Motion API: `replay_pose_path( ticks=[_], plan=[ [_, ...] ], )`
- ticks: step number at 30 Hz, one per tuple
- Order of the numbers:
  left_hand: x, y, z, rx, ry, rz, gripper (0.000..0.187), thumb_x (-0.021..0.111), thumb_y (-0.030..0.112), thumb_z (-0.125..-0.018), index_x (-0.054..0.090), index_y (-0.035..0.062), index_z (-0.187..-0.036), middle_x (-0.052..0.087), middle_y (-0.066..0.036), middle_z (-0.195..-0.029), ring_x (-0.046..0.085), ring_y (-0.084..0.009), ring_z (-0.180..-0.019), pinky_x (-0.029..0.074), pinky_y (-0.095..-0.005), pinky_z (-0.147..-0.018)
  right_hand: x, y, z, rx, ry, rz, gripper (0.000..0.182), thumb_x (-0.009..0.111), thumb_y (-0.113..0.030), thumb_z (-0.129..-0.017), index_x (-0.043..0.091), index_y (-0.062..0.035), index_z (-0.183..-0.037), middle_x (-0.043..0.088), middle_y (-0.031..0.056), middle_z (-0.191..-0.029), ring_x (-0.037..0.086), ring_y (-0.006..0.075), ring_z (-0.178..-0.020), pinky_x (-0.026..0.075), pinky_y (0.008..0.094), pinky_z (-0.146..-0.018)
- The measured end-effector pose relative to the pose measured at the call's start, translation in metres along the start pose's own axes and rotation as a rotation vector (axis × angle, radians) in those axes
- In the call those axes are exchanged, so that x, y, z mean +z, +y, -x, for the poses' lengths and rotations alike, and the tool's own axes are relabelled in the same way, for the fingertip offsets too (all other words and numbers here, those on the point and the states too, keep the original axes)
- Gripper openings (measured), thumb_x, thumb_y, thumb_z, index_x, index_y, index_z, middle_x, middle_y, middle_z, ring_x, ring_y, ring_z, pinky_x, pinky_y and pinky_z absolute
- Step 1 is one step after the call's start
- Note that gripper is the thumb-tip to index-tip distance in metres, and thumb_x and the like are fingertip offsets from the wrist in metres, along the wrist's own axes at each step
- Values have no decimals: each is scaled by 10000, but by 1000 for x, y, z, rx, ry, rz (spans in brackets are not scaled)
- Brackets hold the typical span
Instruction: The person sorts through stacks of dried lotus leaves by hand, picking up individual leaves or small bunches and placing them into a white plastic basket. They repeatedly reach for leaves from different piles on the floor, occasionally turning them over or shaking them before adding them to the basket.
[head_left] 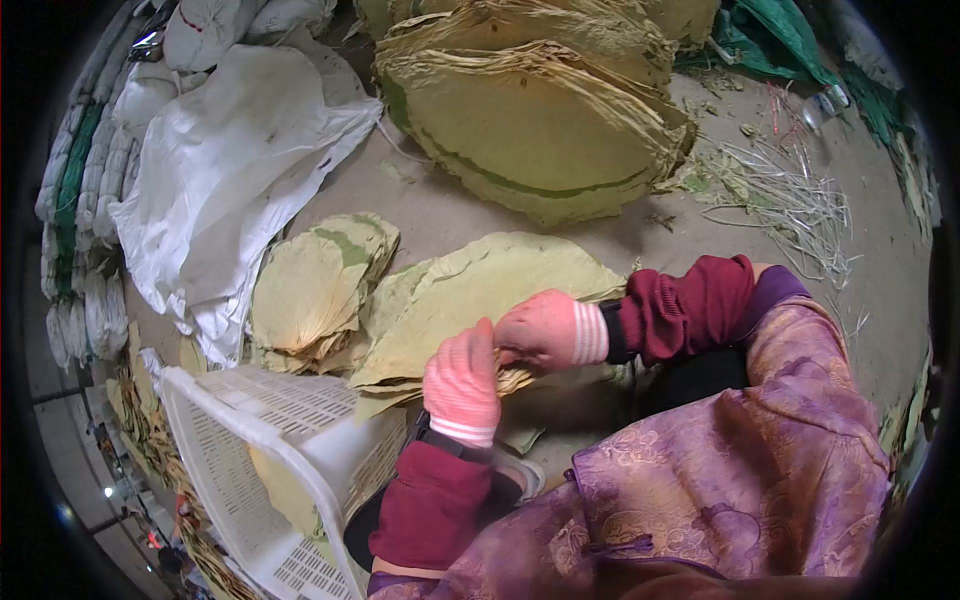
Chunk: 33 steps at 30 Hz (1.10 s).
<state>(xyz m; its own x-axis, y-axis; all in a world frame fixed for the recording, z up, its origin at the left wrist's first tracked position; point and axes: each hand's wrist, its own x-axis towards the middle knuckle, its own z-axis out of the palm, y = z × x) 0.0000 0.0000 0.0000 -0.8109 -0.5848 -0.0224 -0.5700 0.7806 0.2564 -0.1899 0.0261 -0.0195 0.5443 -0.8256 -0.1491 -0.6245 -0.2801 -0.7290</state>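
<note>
A sheaf of large, flat, dried lotus leaves (480,275), pale yellow-green and folded over, lies in front of me. My left hand (462,385), in a pink glove with a white-striped cuff, is closed on the near edge of the sheaf, where the leaf layers bunch together. Right beside it, my right hand (550,330), gloved the same way, has its fingers curled in and pressed to that edge. The two hands touch, and their fingertips are partly hidden. Another smaller bundle of dried lotus leaves (318,290) stands just left of the sheaf.
A white plastic basket (275,435) tilts at lower left with some leaf inside. Tall leaf stacks (530,130) stand at the back. White sacking (240,150) lies at left. White ties (780,200) and a clear bottle (825,105) are on the floor at right.
</note>
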Motion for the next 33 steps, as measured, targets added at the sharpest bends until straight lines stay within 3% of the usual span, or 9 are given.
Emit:
replay_pose_path(
  ticks=[6, 7, 8, 10, 16, 22, 26, 32, 33],
  plan=[
    [-7, -3, 2, 46, 147, -1, 304, 586, 42, -608, 567, 60, -911, 576, -113, -828, 558, -317, -777, 446, -407, -687, -21, 40, -6, -347, 132, -223, 330, 648, -313, -789, 586, -131, -1058, 620, 97, -945, 607, 289, -862, 492, 349, -750],
    [-11, -2, 0, 44, 147, 2, 304, 586, 42, -608, 567, 60, -911, 576, -113, -828, 558, -317, -777, 446, -407, -687, -59, 38, -8, 115, 169, -71, 435, 689, -319, -745, 556, -145, -1121, 593, 110, -1078, 585, 289, -958, 487, 353, -801],
    [-14, -2, 0, 52, 128, 10, 298, 581, 39, -611, 571, 66, -907, 577, -112, -823, 560, -315, -773, 446, -406, -682, -72, 82, -22, -79, 636, 200, 539, 720, -321, -704, 525, -163, -1180, 567, 140, -1127, 566, 291, -1005, 496, 378, -785],
    [-14, -4, 0, 59, 112, 16, 292, 577, 36, -614, 576, 72, -903, 579, -110, -817, 561, -313, -768, 446, -405, -677, -135, 95, -24, 392, 807, 517, 644, 717, -323, -692, 462, -175, -1264, 501, 129, -1224, 523, 325, -1070, 457, 393, -869],
    [-13, -10, 0, 101, 137, 4, 284, 586, 51, -608, 583, 95, -888, 568, -81, -777, 551, -275, -710, 437, -387, -619, -154, 207, -29, 269, 951, 1007, 340, 529, -120, -804, 553, -212, -1130, 521, 78, -1153, 528, 303, -1007, 466, 389, -844],
    [-33, -65, 14, -415, 704, 531, 310, 633, 33, -734, 553, 41, -1033, 591, -92, -940, 581, -281, -851, 495, -377, -713, -149, 203, -16, 136, 1022, 923, 279, 534, -128, -778, 574, -185, -1049, 539, 54, -1099, 534, 281, -990, 478, 362, -821],
    [-77, -71, 15, -702, 1101, 1398, 230, 518, 62, -873, 514, 22, -1100, 540, -122, -1061, 557, -239, -945, 525, -378, -830, -146, 192, -11, 15, 969, 919, 197, 545, -126, -760, 583, -165, -949, 562, 55, -1043, 547, 261, -983, 478, 365, -819],
    [-95, -84, 31, -581, 1131, 372, 240, 512, 102, -881, 520, 44, -1114, 544, -115, -1079, 577, -249, -891, 531, -332, -742, -81, 84, -18, 320, 56, 648, 217, 511, -149, -815, 581, -139, -1021, 636, 133, -909, 634, 312, -748, 523, 401, -597],
    [-94, -81, 29, -581, 1131, 377, 240, 512, 102, -881, 520, 44, -1114, 544, -115, -1079, 577, -249, -891, 531, -332, -742, -47, 73, -12, 141, 222, 466, 250, 516, -138, -816, 578, -143, -1059, 637, 136, -940, 634, 314, -786, 524, 412, -663]
  ],
)
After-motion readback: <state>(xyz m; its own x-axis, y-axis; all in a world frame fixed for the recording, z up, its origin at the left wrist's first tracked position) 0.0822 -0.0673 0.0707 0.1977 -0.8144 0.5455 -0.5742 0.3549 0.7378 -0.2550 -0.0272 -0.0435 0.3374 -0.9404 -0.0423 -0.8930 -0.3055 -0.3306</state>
